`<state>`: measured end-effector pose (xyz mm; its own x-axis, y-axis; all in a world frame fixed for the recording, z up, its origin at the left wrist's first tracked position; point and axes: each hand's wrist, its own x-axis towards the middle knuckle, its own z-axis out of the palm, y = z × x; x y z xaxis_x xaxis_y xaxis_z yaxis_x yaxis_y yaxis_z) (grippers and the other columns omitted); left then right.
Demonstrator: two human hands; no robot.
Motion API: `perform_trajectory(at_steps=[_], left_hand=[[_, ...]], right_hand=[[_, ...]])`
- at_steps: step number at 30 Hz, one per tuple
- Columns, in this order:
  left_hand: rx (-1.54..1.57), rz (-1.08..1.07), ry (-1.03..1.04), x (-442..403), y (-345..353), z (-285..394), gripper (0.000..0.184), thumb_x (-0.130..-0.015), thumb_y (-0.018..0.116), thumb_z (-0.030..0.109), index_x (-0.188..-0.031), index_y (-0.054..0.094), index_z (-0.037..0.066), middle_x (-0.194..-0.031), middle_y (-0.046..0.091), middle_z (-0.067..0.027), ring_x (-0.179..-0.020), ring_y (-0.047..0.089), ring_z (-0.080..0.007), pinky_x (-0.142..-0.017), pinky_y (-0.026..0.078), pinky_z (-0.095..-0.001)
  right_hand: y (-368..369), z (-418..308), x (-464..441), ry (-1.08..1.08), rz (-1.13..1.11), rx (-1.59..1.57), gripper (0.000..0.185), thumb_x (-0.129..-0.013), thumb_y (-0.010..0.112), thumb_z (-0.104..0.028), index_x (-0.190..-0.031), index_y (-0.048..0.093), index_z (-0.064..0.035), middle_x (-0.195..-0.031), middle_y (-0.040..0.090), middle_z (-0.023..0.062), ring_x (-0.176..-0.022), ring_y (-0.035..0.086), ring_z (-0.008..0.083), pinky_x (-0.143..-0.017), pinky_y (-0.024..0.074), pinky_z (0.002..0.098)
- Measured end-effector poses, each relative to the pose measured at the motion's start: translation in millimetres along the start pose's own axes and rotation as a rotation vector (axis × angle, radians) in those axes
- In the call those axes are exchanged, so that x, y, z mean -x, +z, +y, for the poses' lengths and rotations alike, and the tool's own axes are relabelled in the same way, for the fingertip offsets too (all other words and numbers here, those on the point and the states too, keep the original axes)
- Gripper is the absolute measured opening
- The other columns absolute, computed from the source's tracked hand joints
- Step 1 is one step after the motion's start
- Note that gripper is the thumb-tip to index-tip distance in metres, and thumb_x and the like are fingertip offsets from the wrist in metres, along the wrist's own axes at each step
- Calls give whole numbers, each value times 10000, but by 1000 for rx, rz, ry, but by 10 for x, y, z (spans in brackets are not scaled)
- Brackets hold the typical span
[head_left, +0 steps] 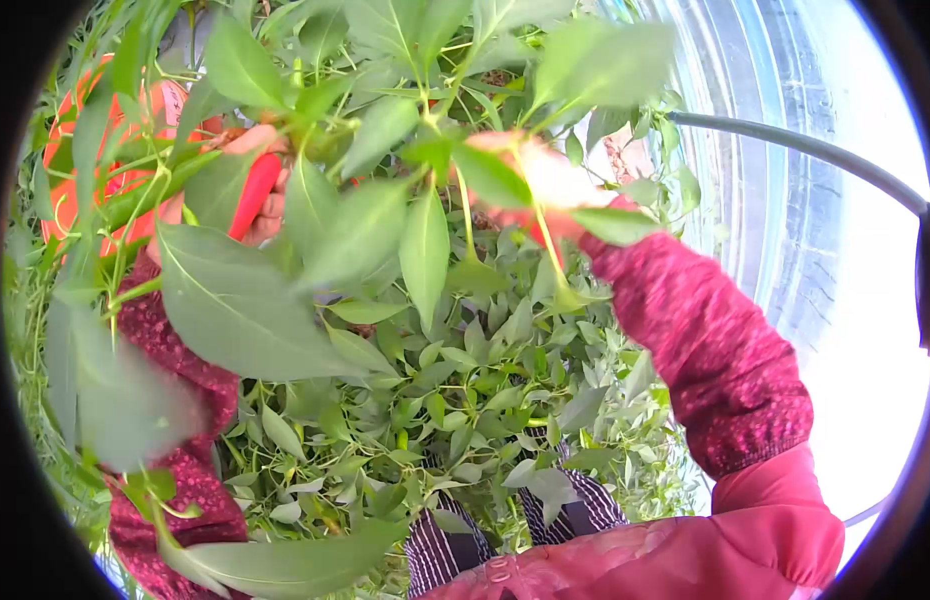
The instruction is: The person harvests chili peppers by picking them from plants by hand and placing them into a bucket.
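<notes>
At the upper left, my left hand (269, 205) is closed round a long red pepper (253, 194), partly hidden by leaves. Just left of it hangs an orange-red bag (75, 160), seen between stems. My right hand (545, 180) reaches among the pepper plant's leaves and stems at the upper middle. Bright glare and a leaf in front cover its fingers, so what they hold does not show. A large green leaf (245, 300) hangs close to the camera below my left hand.
Dense green plants (465, 400) fill the middle and lower ground around striped trouser legs (575, 505). Clear plastic sheeting (775, 200) runs down the right side, with a dark curved pipe (805, 145) across it. Blurred leaves (135, 390) hang near the camera.
</notes>
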<state>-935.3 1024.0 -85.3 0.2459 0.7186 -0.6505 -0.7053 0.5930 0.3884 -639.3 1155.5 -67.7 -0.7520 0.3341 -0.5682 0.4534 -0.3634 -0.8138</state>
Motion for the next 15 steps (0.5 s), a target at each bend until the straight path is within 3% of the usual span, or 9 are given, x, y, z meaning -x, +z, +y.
perform_trajectory(at_steps=[3,4,5,6,7,9,11,14,15], left_hand=[[18,-49,-92,103,208,372,271,-907,506,296,-1045,548,67,-849,599,-49,-773,606,-153,-586,500,-252],[-130,9,-148,215,407,638,200,-887,527,251,-985,560,80,-777,599,-34,-648,570,-129,-536,484,-245],[-290,70,-167,298,626,826,130,-867,547,206,-924,572,92,-706,600,-19,-523,534,-105,-486,469,-238],[-626,337,116,400,956,554,98,-861,545,187,-900,542,97,-694,578,-41,-513,543,-120,-458,461,-225],[-661,316,35,380,882,519,98,-861,539,190,-888,545,96,-694,574,-44,-512,545,-126,-463,467,-234],[-693,300,-44,377,719,439,100,-862,534,192,-876,547,94,-695,570,-48,-510,547,-132,-468,474,-242],[-484,337,277,415,537,306,118,-860,518,198,-846,552,86,-742,580,-65,-578,579,-179,-561,516,-340],[-480,330,313,293,374,194,126,-851,527,189,-887,555,73,-767,593,-77,-623,588,-202,-596,512,-355],[-510,328,319,242,342,164,132,-847,529,186,-901,556,68,-775,598,-81,-638,590,-210,-608,511,-360]], right_hand=[[764,143,-332,-444,113,728,331,-796,485,-104,-1115,570,-81,-841,626,180,-763,606,346,-710,487,407],[848,15,-455,-293,-83,900,401,-790,563,-110,-1185,508,-66,-840,617,181,-841,594,369,-753,484,438],[907,-6,-627,-332,-116,1013,425,-787,573,-181,-1193,497,-80,-820,632,162,-826,615,343,-761,491,416],[922,-133,-781,-359,-108,1017,425,-787,573,-181,-1193,497,-80,-820,632,162,-826,615,343,-761,491,416],[949,-215,-895,-272,-19,1115,417,-774,551,-138,-1186,500,-104,-834,639,154,-821,624,320,-727,498,412],[834,-375,-997,-210,159,1090,452,-764,527,-98,-1213,480,-136,-856,651,133,-824,636,288,-695,509,406],[600,-404,-1185,-342,295,1124,505,-781,520,-110,-1276,433,-154,-877,659,111,-841,639,283,-707,516,404],[343,-350,-1187,-436,461,1326,511,-824,481,-156,-1326,387,-177,-880,662,101,-872,636,268,-760,507,403],[-44,67,-1599,-902,356,1100,503,-825,497,-199,-1318,398,-200,-982,636,134,-951,611,261,-823,480,401]])
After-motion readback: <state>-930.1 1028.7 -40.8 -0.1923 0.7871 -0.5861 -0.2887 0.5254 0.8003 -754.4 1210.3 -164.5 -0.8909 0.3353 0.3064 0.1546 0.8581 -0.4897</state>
